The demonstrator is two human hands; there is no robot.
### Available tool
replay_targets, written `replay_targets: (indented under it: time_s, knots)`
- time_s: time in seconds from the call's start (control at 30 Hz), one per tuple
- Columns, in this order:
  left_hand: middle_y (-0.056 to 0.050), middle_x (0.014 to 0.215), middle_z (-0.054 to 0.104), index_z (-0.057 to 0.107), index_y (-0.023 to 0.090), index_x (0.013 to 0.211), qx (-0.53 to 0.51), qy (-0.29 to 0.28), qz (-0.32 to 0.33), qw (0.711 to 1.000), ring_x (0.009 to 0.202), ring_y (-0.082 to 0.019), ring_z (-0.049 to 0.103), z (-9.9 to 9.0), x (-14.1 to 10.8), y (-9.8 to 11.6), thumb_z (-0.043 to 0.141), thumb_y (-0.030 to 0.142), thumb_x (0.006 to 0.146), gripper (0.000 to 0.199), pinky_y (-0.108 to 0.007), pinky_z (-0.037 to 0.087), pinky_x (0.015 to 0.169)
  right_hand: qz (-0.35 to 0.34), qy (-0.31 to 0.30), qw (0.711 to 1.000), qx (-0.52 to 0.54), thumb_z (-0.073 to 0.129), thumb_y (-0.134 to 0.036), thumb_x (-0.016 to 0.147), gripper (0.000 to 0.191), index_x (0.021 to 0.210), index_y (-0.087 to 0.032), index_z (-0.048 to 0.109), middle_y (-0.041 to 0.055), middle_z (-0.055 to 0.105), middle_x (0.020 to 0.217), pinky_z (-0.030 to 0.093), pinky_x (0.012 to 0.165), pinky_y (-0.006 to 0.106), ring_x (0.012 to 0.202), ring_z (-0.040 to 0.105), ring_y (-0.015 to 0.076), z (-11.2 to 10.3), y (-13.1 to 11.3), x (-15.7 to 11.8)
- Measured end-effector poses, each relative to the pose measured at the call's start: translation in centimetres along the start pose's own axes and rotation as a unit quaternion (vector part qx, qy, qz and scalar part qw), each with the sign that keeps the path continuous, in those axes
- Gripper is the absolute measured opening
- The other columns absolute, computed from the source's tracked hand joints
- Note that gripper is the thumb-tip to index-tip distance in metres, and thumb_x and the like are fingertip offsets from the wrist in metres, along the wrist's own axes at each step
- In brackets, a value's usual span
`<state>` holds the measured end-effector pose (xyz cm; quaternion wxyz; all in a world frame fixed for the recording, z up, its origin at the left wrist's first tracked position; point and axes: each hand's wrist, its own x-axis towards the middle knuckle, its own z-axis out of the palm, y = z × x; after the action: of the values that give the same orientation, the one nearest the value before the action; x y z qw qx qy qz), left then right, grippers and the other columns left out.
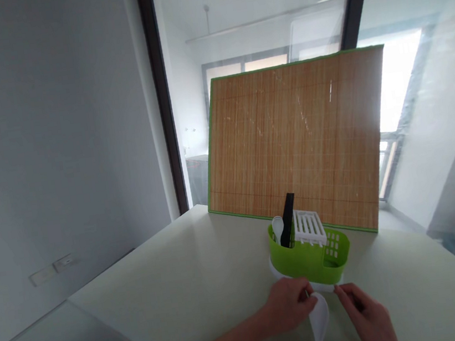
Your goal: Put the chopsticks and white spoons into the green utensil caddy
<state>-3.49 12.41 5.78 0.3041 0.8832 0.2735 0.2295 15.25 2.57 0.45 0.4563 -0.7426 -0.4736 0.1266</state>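
A green basket point(302, 261) stands on a white base tray point(325, 288) on the table. Inside its left part are a small white spoon point(277, 228) and a long black item point(288, 221); a white slotted rack point(309, 228) sits across the middle. My left hand point(289, 303) is closed at the tray's front edge, its fingers close to a larger white spoon point(320, 315) lying in front of the basket. With fingers pinched, my right hand point(366, 311) touches the tray's front right edge. What my left fingers grip is unclear.
The white table point(175, 283) extends around the basket. Behind the basket leans a bamboo mat board point(295, 145) with green edging, in front of a glass partition. A grey wall point(57, 148) with sockets is at the left.
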Motion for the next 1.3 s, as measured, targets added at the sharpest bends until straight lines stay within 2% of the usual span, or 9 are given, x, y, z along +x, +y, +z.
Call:
replay_targets:
  time_s: [0.1,0.2,0.27,0.33,0.53,0.7,0.87,1.03,1.3]
  knots:
    - [0.007,0.058,0.050,0.058,0.020,0.078,-0.021,0.115,0.030,0.993,0.053,-0.008,0.043,-6.0,0.2,1.1,0.051,0.035,0.085,0.018,-0.020,0.031,0.052,0.002,0.008,1.000,-0.007,0.045,-0.068,0.075,0.048,0.079,-0.023,0.060,-0.0022,0.061,0.063,0.040,0.059,0.024,0.061,0.053,0.0149,0.0,-0.3,-0.1]
    - [0.007,0.061,0.049,0.056,0.019,0.082,-0.040,0.270,0.052,0.961,0.054,-0.008,0.044,-11.9,1.4,2.2,0.047,0.039,0.089,0.022,-0.020,0.032,0.052,-0.001,0.015,1.000,-0.013,0.044,-0.068,0.075,0.049,0.079,-0.023,0.061,-0.0035,0.058,0.059,0.040,0.058,0.023,0.058,0.050,0.0136,0.0,-0.7,-0.3]
    - [0.007,0.062,0.049,0.055,0.020,0.085,-0.017,0.355,0.068,0.932,0.055,-0.008,0.046,-14.4,2.7,2.6,0.049,0.039,0.088,0.021,-0.020,0.034,0.054,-0.003,0.011,1.000,-0.014,0.043,-0.068,0.075,0.049,0.079,-0.023,0.061,-0.0038,0.058,0.059,0.040,0.058,0.023,0.058,0.051,0.0135,0.1,-0.8,-0.3]
    - [0.007,0.063,0.052,0.056,0.020,0.090,0.029,0.394,0.083,0.915,0.056,-0.008,0.049,-15.6,4.3,2.6,0.048,0.038,0.089,0.020,-0.020,0.035,0.055,-0.002,0.009,1.000,-0.018,0.043,-0.069,0.075,0.049,0.080,-0.023,0.061,-0.0042,0.057,0.059,0.040,0.059,0.023,0.059,0.051,0.0137,0.1,-0.7,-0.2]
    - [0.002,0.073,0.065,0.057,0.021,0.099,0.196,0.394,0.076,0.895,0.060,-0.011,0.055,-14.1,8.2,1.0,0.039,0.039,0.094,0.026,-0.024,0.031,0.054,-0.002,0.015,1.000,-0.021,0.042,-0.070,0.076,0.051,0.080,-0.023,0.060,-0.0030,0.060,0.062,0.039,0.059,0.024,0.060,0.050,0.0140,0.0,-0.6,-0.3]
    - [0.001,0.076,0.068,0.056,0.021,0.096,0.270,0.324,0.057,0.905,0.064,-0.013,0.059,-11.6,9.3,-1.1,0.032,0.040,0.096,0.030,-0.025,0.029,0.054,-0.002,0.005,1.000,-0.017,0.042,-0.070,0.077,0.050,0.080,-0.023,0.060,-0.0021,0.062,0.065,0.039,0.060,0.024,0.061,0.052,0.0142,0.1,-0.6,-0.3]
    - [0.000,0.078,0.069,0.052,0.022,0.099,0.294,0.238,0.007,0.925,0.067,-0.015,0.062,-9.4,9.6,-2.8,0.031,0.040,0.096,0.028,-0.024,0.030,0.054,-0.005,0.004,1.000,-0.020,0.042,-0.069,0.077,0.051,0.079,-0.023,0.062,-0.0037,0.057,0.060,0.038,0.058,0.023,0.058,0.048,0.0128,0.2,-0.6,-0.3]
    - [-0.003,0.086,0.070,0.050,0.023,0.106,0.286,0.179,-0.016,0.941,0.076,-0.017,0.064,-8.6,10.1,-3.4,0.034,0.038,0.095,0.025,-0.025,0.036,0.061,-0.009,0.004,1.000,-0.019,0.043,-0.067,0.078,0.048,0.079,-0.023,0.062,-0.0049,0.053,0.058,0.038,0.058,0.022,0.058,0.046,0.0121,0.0,-1.0,-0.5]
    - [-0.003,0.084,0.070,0.049,0.022,0.110,0.282,0.154,-0.036,0.946,0.080,-0.020,0.065,-8.1,10.3,-4.1,0.042,0.033,0.092,0.022,-0.027,0.039,0.065,-0.007,-0.009,1.000,-0.027,0.042,-0.066,0.079,0.048,0.080,-0.023,0.063,-0.0041,0.057,0.061,0.039,0.060,0.023,0.059,0.050,0.0129,0.3,-1.2,-0.5]
